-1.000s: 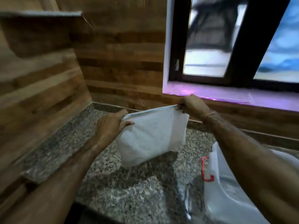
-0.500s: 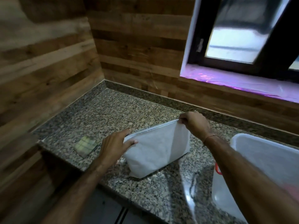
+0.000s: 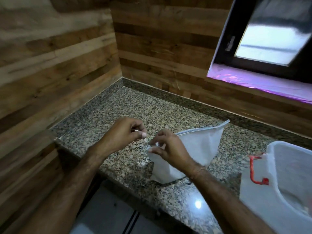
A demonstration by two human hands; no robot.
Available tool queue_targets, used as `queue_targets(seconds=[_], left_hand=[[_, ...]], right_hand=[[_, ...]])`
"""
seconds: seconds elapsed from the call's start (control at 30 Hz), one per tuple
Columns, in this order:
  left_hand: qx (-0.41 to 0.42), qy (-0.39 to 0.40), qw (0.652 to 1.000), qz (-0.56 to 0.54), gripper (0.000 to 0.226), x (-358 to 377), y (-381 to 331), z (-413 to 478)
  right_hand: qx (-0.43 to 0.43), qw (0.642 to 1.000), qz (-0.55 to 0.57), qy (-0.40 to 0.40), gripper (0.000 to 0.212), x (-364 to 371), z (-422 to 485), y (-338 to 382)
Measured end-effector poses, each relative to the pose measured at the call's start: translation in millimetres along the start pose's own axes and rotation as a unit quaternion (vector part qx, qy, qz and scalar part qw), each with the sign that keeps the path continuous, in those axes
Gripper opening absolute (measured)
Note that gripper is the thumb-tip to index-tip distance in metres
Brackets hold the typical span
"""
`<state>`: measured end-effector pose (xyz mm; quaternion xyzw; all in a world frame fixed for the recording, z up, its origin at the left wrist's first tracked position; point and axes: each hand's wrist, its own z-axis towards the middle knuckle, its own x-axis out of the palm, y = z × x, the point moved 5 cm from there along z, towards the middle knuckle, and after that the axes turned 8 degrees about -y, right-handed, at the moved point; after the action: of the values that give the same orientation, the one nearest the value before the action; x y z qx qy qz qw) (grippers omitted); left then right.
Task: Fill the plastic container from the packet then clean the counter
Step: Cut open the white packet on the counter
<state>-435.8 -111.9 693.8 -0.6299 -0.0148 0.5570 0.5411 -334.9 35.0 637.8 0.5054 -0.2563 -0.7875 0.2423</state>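
Note:
The white packet (image 3: 200,146) stands on the granite counter (image 3: 152,108), its sealed top edge running up to the right. My right hand (image 3: 170,149) pinches the packet's left top corner between thumb and fingers. My left hand (image 3: 125,132) is just left of that corner, fingers curled, its fingertips pinching a small white bit of the packet. The translucent plastic container (image 3: 276,188) with a red latch (image 3: 255,169) sits at the right, lidless and partly cut off by the frame edge.
Wood-panelled walls meet in the corner behind the counter. A window with a purple-lit sill (image 3: 258,81) is at the upper right. A few white specks (image 3: 143,162) lie on the counter below the packet's corner. The counter's front edge runs just under my forearms.
The packet has come down from mid-air onto the counter. My right hand left the packet's right top corner for the left one. My left hand now pinches at that same corner.

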Motion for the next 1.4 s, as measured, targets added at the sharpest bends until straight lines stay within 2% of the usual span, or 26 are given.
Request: queue_targets(seconds=[0.13, 0.2, 0.3, 0.37, 0.43, 0.5, 0.53, 0.6, 0.73, 0.83, 0.93, 1.07, 1.13, 1.27, 1.3, 1.4], left_hand=[[0.003, -0.009, 0.996, -0.090, 0.010, 6.4, -5.6, -4.2], [-0.023, -0.035, 0.986, -0.158, 0.008, 11.8, 0.1, -8.8], [-0.092, -0.070, 0.962, -0.247, 0.017, 25.2, 20.9, -23.0], [-0.118, -0.032, 0.970, -0.211, 0.018, 44.1, 32.4, -34.1], [-0.111, -0.002, 0.982, -0.155, 0.017, 62.7, 36.0, -40.8], [-0.088, -0.019, 0.986, -0.138, 0.016, 73.3, 34.5, -41.6], [-0.077, -0.037, 0.988, -0.131, 0.022, 74.7, 32.8, -41.2], [-0.058, -0.071, 0.989, -0.112, 0.035, 75.1, 31.0, -40.8], [-0.031, -0.094, 0.989, -0.113, 0.036, 76.2, 26.0, -44.8], [-0.024, -0.085, 0.990, -0.112, 0.032, 77.1, 25.8, -44.2], [-0.027, -0.078, 0.990, -0.112, 0.032, 73.7, 33.3, -47.7], [-0.037, -0.043, 0.994, -0.095, 0.027, 70.5, 33.0, -42.0], [-0.021, -0.028, 0.999, -0.033, 0.018, 73.7, 11.5, -25.2], [0.044, 0.003, 0.988, 0.147, 0.051, 109.2, -44.0, 25.1], [0.063, 0.009, 0.983, 0.173, 0.052, 122.2, -55.2, 35.7], [0.105, 0.014, 0.968, 0.227, 0.029, 147.2, -73.5, 51.6]], right_hand=[[0.045, 0.996, 0.063, -0.042, 0.019, 11.3, -7.0, 4.3], [0.080, 0.990, 0.098, -0.055, 0.015, 9.3, -8.1, 2.0], [0.141, 0.977, 0.147, -0.055, 0.023, 7.0, -8.0, -4.8], [0.189, 0.956, 0.219, -0.058, 0.026, 5.3, -9.3, -9.7], [0.219, 0.936, 0.268, -0.066, 0.026, 4.0, -11.8, -13.6], [0.234, 0.927, 0.286, -0.069, 0.026, 5.6, -13.6, -14.8], [0.237, 0.924, 0.291, -0.071, 0.028, 6.9, -14.1, -14.8], [0.242, 0.921, 0.296, -0.078, 0.029, 7.1, -14.6, -15.3], [0.243, 0.922, 0.287, -0.095, 0.027, -1.2, -17.1, -18.8], [0.246, 0.922, 0.278, -0.108, 0.024, -8.6, -22.0, -25.9], [0.274, 0.915, 0.253, -0.156, 0.018, -37.8, -27.4, -51.2], [0.273, 0.908, 0.233, -0.216, 0.024, -89.2, -33.0, -83.6], [0.267, 0.914, 0.224, -0.206, 0.022, -94.2, -33.0, -85.0], [0.261, 0.921, 0.209, -0.199, 0.021, -90.8, -30.2, -88.1], [0.260, 0.920, 0.211, -0.204, 0.024, -92.6, -30.4, -91.7], [0.259, 0.917, 0.198, -0.229, 0.028, -106.2, -32.5, -106.9]])
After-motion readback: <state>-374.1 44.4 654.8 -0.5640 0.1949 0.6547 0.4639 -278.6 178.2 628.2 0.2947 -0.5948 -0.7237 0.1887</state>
